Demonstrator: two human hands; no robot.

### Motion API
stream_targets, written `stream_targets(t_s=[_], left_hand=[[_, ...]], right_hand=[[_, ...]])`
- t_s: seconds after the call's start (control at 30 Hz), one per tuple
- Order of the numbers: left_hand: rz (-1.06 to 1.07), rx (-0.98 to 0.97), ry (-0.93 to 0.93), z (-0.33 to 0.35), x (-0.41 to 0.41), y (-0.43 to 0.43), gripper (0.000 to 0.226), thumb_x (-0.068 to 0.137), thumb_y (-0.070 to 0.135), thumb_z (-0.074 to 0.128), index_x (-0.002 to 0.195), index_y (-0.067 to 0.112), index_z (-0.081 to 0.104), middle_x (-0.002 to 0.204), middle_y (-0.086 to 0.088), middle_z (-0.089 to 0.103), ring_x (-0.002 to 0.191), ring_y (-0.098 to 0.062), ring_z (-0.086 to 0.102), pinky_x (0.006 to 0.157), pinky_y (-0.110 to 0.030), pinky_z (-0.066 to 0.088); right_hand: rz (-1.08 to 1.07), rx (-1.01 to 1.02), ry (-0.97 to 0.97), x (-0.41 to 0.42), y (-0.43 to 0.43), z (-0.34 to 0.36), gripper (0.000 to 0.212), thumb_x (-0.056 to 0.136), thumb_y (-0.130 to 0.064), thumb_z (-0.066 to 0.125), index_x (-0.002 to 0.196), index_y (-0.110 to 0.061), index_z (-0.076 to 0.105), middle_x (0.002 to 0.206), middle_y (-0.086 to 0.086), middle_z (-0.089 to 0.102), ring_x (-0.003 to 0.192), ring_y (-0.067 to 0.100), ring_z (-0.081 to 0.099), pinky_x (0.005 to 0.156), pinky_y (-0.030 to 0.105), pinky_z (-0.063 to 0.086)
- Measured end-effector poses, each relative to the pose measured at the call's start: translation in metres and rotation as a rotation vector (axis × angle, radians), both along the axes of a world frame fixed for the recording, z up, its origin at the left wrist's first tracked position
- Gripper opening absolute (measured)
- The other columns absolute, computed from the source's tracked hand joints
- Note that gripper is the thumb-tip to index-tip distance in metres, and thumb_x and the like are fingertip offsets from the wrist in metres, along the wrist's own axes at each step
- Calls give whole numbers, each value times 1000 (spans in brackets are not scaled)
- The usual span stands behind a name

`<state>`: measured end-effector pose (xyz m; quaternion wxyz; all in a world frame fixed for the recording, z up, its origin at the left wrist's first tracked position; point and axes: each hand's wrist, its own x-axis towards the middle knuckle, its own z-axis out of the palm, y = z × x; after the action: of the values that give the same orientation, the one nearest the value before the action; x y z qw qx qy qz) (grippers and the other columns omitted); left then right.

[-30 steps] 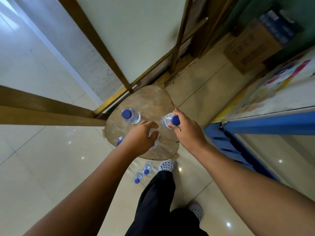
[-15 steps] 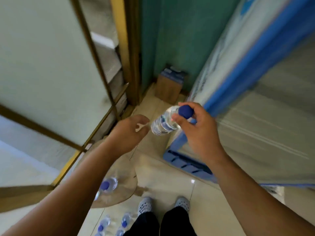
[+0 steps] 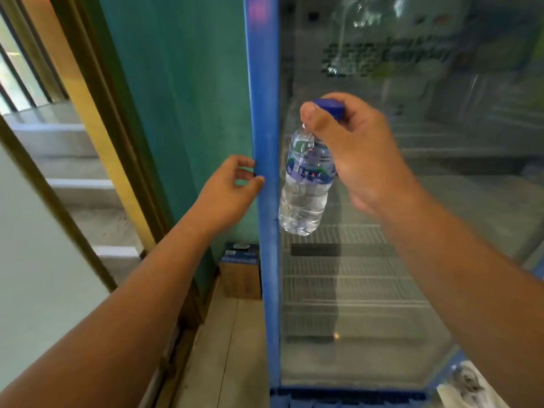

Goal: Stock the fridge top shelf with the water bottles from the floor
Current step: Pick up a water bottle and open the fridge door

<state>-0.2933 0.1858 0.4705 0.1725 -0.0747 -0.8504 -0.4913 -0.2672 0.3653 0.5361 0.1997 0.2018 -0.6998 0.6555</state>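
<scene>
Your right hand [image 3: 353, 151] holds the water bottle [image 3: 304, 187] by its top, with thumb and fingers closed around the blue cap [image 3: 331, 107], so that the bottle hangs down a little tilted, in the air, just in front of the fridge [image 3: 338, 397]. Your left hand [image 3: 226, 188] is at the left side of the fridge, with its fingers [image 3: 245, 162] curled and, together with the thumb tip, touching the outer edge of the blue door frame [image 3: 263, 83]; it seems to grip this edge. Between the bottle and the inside stands the glass door [image 3: 441, 201], which looks closed. Behind it you can see white wire shelves [image 3: 353, 284] in the lower part, and I see nothing standing on them. Higher up the glass is full of reflections, so the top shelf cannot be made out. Left of the fridge is a green wall [image 3: 182, 98], and in the corner at its foot a cardboard box [image 3: 240, 278] with a blue top stands on the pale floor [image 3: 223, 348], just beside the door frame. Further left are a wooden and yellow door post [image 3: 97, 136] and some grey steps [image 3: 76, 169]. At the lower right corner something white [image 3: 462, 384] is partly visible, but I cannot tell what it is.
</scene>
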Motion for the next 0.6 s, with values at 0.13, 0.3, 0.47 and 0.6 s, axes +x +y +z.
stream_targets(t_s=[0.13, 0.3, 0.47, 0.6], left_hand=[[32, 182, 126, 43, -14, 22, 42, 88, 31, 61, 123, 19, 42, 106, 6, 54, 79, -1, 58, 61, -12, 47], [-8, 400, -21, 68, -32, 28, 52, 84, 47, 60, 125, 18, 48, 115, 4, 61, 96, -11, 61, 70, -27, 46], [-74, 429, -156, 73, -30, 26, 60, 81, 55, 61, 122, 12, 50, 115, 6, 61, 97, -8, 59, 85, -36, 50], [-33, 402, -106, 69, -30, 31, 48, 84, 54, 55, 110, 16, 42, 101, 7, 54, 83, -3, 52, 71, -27, 43]], right_hand=[[-113, 82, 62, -9, 6, 34, 34, 88, -40, 61, 93, -6, 60, 93, 17, 68, 75, 15, 57, 79, 40, 51], [-175, 96, 38, -26, -2, 40, 34, 91, -45, 54, 87, -12, 54, 85, 13, 66, 65, 10, 58, 64, 25, 49], [-163, 111, -24, -32, -10, 33, 29, 93, -45, 50, 89, -16, 53, 100, 17, 68, 74, 12, 57, 71, 27, 47], [-150, 179, -48, -28, -10, 27, 36, 95, -43, 46, 105, -9, 55, 103, 8, 67, 84, 12, 57, 72, 21, 44]])
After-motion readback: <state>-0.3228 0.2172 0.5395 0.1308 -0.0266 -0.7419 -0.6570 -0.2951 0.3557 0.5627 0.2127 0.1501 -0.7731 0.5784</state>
